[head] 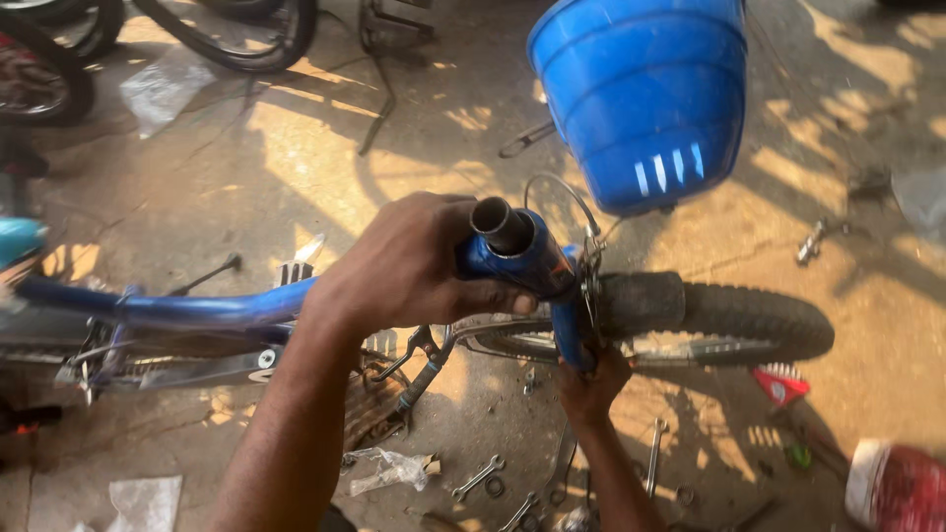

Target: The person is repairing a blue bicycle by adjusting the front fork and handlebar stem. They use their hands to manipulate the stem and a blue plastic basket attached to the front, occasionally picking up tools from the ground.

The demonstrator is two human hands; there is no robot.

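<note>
You are steadying the blue bicycle frame [187, 310], which lies across the dusty floor [296, 158] with its front tyre [749, 317] to your right. Your left hand [409, 271] is wrapped shut around the head tube [517, 251], fingers [483, 296] curled underneath. Your right hand [591, 379] grips the fork leg [572, 340] from below. Loose spanners [478, 478] lie beneath; I judge a firm, level hold comes first.
</note>
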